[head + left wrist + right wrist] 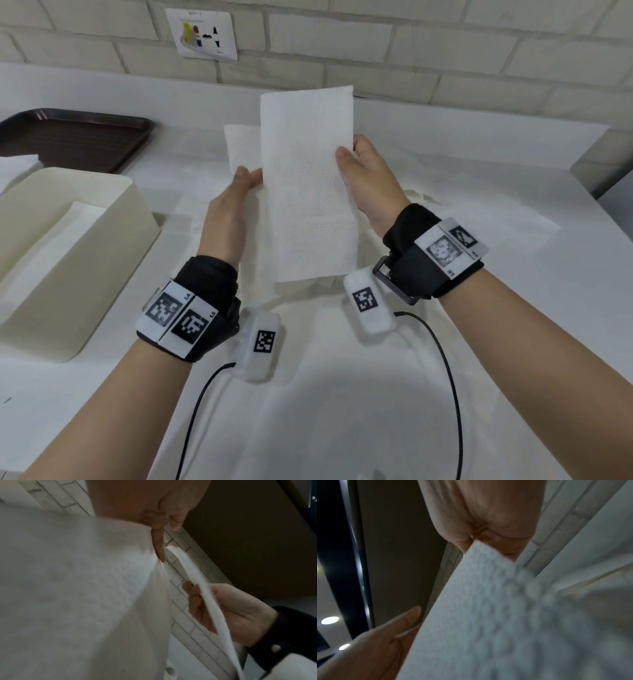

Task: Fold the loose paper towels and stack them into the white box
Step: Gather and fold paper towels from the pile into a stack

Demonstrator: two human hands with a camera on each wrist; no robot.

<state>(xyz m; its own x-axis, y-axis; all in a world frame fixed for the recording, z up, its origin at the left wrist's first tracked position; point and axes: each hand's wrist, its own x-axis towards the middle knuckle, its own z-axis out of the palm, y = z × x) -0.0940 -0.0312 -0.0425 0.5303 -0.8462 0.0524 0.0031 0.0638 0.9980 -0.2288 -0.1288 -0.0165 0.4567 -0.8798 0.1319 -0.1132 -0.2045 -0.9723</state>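
From the head view, the paper towel [306,185] hangs above the desk [513,192], right of the white box [113,219], pinched at its side edges by the left hand [229,209] and right hand [370,181], each grip closed on it, looking light, limp and tearable, best held by edges; wristband tags read L4, L5; the left wrist view shows fingers [158,545] pinching one layer; the right wrist view shows the thumb [496,536] on its edge.

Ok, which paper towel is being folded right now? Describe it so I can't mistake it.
Start at the white counter below the brick wall. Above its middle, the left hand and right hand hold one paper towel up in the air. Unlike the towels lying flat, it is lifted, tall and narrow.
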